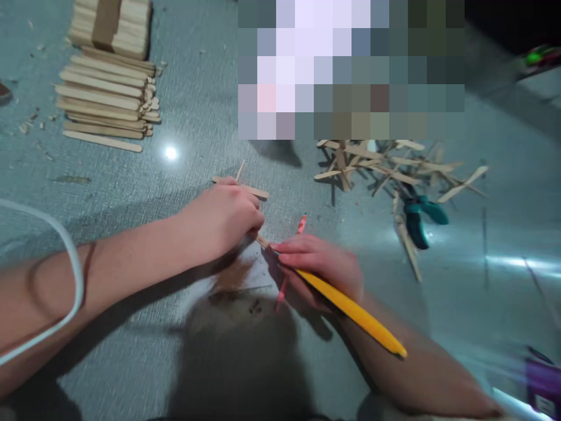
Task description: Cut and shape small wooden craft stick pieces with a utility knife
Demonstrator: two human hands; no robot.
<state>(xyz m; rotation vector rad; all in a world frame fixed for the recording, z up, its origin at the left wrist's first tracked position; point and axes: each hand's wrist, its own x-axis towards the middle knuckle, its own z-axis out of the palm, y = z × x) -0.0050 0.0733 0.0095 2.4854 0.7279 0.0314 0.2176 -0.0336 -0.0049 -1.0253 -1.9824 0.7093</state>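
- Nearest, at the right corner, I can make out part of a purple pack (543,380) with white marking.
- The right hand (324,263) is closed around a slim tool with a yellow handle (355,313); its tip end points at the left hand, meeting a stick end there, and the exact contact is too small to tell.
- A red-and-white pencil (302,223) passes beneath the right hand, both ends showing.
- At the left, a white cable (78,275) loops in front of the left forearm.
- The left hand (228,213) is curled in narrow over crossed wooden sticks (256,192), holding them on the grey table (184,117). They are pale, flat and round-ended; one lies aslant, a thinner end pokes up beside the knuckles, and the middle is hidden.
- Beyond the right hand lie teal-handled pliers (416,225), just beside a jumbled heap of crossed stick pieces (390,164).
- Farther off at the left, loose sticks (105,102) lie roughly side by side, below a thick bundle (131,26) wrapped in a brown band (107,23).
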